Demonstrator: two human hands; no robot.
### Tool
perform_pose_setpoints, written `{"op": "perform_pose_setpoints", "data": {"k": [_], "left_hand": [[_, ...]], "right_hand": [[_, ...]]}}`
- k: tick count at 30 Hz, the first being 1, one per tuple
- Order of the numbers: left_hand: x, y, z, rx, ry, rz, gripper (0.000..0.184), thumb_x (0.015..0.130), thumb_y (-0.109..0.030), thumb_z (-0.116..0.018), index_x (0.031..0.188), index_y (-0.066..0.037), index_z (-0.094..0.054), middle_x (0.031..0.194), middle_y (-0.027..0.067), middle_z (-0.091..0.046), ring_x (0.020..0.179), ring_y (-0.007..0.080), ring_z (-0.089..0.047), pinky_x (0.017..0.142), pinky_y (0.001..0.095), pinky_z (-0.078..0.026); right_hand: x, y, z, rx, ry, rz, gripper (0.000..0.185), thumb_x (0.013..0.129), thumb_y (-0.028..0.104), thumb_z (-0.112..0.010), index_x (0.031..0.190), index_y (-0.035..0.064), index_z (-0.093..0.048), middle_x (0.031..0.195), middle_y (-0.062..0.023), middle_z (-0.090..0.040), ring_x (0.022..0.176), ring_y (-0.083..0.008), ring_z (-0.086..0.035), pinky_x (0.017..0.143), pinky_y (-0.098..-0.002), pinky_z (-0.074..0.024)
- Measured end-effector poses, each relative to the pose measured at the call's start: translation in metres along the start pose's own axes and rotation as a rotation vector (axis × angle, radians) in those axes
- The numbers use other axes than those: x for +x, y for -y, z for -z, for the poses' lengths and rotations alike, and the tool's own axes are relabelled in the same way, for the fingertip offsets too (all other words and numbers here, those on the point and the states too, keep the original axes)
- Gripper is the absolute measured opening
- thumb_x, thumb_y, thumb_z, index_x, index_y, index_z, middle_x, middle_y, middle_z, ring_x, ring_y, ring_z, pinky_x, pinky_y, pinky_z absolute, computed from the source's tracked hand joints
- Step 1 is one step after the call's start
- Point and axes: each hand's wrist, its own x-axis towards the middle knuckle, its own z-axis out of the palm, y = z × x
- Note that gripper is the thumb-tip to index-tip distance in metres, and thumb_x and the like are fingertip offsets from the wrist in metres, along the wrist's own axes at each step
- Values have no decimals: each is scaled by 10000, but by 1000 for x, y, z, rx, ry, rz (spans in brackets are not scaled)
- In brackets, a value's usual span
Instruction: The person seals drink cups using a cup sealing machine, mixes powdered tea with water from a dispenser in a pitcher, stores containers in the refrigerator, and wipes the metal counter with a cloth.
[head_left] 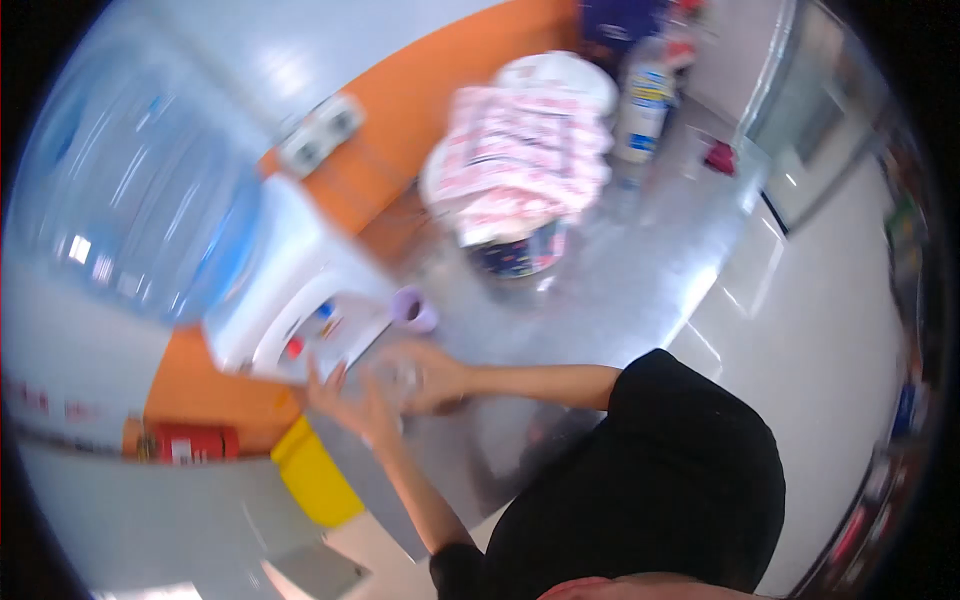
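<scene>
Beside the white water dispenser [290,260] and its red and blue taps, my left hand [350,405] has its fingers spread, the fingertips close to the front edge. My right hand [432,376] is curled around a clear, blurred object [405,378] that looks like a transparent cup. The two hands are close together over the metal table [620,270]. A purple cup [413,310] stands just beyond my right hand, at the dispenser's corner.
A large blue water bottle [140,190] tops the dispenser. Folded pink cloth [525,160], a white-labelled bottle [642,110] and a power strip [320,132] lie further back. Below left are a yellow object [317,475] and a red box [197,443].
</scene>
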Motion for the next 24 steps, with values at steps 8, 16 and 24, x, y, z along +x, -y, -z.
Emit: {"op": "perform_pose_setpoints", "data": {"k": [8, 16, 24], "left_hand": [[-71, -85, -89, -343, -49, -59, 476, 812, -375, -484, 981, 66, -424, 1126, 205, -443, 830, 287, -522, 782, 406, -366], [-209, -227, -295, -777, 803, -40, 365, 755, -123, -520, 1075, 20, -418, 1122, 199, -440, 1056, 273, -425, 820, 395, -382], [-267, -364, -450, -463, 1543, -373, 610, 746, -53, -543, 1270, -4, -236, 1263, 156, -342, 910, 225, -530, 828, 318, -392]], "right_hand": [[-115, 97, 201, 28, 64, 86, 935, 525, 317, -749, 1275, 22, -274, 1218, -124, -398, 1128, -222, -389, 938, -349, -304], [-289, 173, 476, -367, -658, -57, 990, 523, 339, -767, 1285, -1, -233, 1215, -130, -408, 1125, -217, -391, 950, -350, -296], [-388, 260, 741, -718, -1288, -138, 890, 555, 293, -736, 1271, 17, -286, 1176, -115, -449, 1088, -204, -424, 921, -318, -323]]}}
